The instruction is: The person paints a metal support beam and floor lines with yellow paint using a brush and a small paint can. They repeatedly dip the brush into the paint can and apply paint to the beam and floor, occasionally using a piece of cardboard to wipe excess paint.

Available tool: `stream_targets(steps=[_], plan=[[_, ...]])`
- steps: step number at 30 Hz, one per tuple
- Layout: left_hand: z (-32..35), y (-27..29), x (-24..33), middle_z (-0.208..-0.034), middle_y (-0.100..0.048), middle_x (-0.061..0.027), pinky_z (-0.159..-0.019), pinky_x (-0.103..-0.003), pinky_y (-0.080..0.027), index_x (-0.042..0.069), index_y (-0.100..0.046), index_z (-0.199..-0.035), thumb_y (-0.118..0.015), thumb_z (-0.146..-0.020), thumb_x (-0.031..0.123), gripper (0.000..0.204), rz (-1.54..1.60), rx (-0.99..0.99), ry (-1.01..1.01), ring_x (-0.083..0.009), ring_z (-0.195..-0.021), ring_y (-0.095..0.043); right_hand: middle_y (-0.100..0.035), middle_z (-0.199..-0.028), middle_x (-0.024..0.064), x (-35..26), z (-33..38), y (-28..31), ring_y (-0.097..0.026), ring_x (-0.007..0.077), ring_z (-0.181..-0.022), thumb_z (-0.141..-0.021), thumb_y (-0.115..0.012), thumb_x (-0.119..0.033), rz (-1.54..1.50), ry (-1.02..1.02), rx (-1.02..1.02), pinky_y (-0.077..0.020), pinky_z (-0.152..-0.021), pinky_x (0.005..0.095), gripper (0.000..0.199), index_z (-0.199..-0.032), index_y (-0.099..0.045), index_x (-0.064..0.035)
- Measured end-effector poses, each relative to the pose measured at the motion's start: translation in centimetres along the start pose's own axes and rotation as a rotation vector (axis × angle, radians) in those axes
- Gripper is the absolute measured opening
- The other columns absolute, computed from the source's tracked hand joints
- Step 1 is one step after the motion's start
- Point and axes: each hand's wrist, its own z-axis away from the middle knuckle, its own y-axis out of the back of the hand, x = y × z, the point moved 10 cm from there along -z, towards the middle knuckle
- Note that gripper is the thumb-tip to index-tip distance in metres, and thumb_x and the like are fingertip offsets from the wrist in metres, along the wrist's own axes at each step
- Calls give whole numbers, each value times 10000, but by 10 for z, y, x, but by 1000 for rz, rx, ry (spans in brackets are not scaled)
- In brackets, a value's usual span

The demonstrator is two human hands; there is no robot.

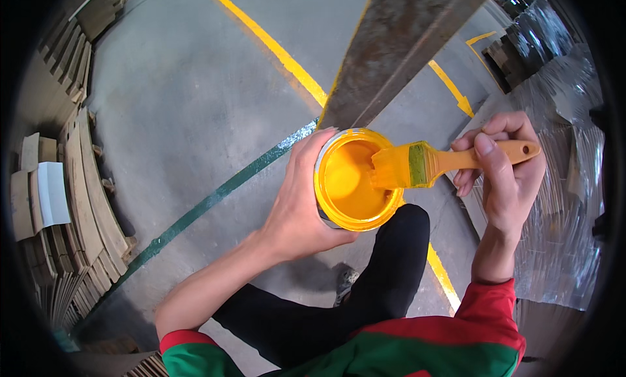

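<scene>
The person's left hand is wrapping around a round, smooth-walled paint can, which is standing out in front of the knees with its mouth facing up. Glossy, thick yellow paint is coating its inside and rim. The right hand is pinching the smooth orange handle of a flat paintbrush, whose paint-clogged bristles are lying over the can's right side. One can and one brush are showing. Beyond, one scuffed metal beam is rising from the smooth grey floor; crinkled clear plastic is gleaming at right.
</scene>
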Motion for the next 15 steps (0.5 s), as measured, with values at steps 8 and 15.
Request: stream_targets(steps=[8,15], plan=[[-21,-44,61,-1474,-428,-187,-1176,-456,-399,33,-214,-1553,-994,-613,212,1235,-42,57,12,-306,-1388,-480,-764,-1062,244,-69,21,44,-749,302,-783,-797,-755,2,117,565,-534,-608,-705,349,98,-885,-710,2],[-41,-81,97,-1466,-412,-197,-1179,-451,-386,6,-233,-1546,-979,-631,191,1195,131,102,70,-319,-1387,-464,-776,-1096,170,-61,41,106,-715,313,-897,-659,-703,59,203,574,-715,-596,-785,376,224,-866,-707,-25]])
